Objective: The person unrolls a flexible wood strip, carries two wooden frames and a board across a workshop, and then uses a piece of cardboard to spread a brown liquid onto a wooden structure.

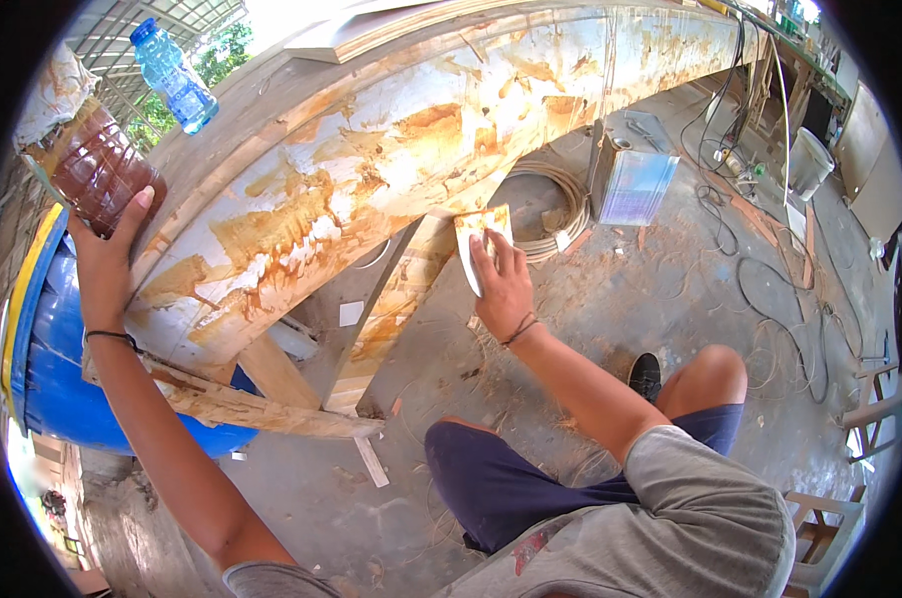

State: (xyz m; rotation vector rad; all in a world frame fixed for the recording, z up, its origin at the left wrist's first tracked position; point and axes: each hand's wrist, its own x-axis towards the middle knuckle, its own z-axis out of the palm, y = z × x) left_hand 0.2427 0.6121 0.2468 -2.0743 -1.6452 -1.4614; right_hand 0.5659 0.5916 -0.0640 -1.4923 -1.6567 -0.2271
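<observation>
At the far left, my left hand is wrapped round the lower part of a clear plastic jar with dark reddish-brown contents. Crumpled whitish wrapping covers the jar's upper end. My right hand grips a flat, pale, squarish piece smeared with orange-brown, fingers pressed on its face; whether it is a spreader cannot be made out. Just behind this piece is a slanted wooden leg. Above it runs a long white wooden panel, streaked with orange-brown and white patches, along the workbench's side.
A blue-capped water bottle stands on the bench top, near boards. Below are a blue drum, a coiled hose and a square tin. Cables and a white bucket are at the right.
</observation>
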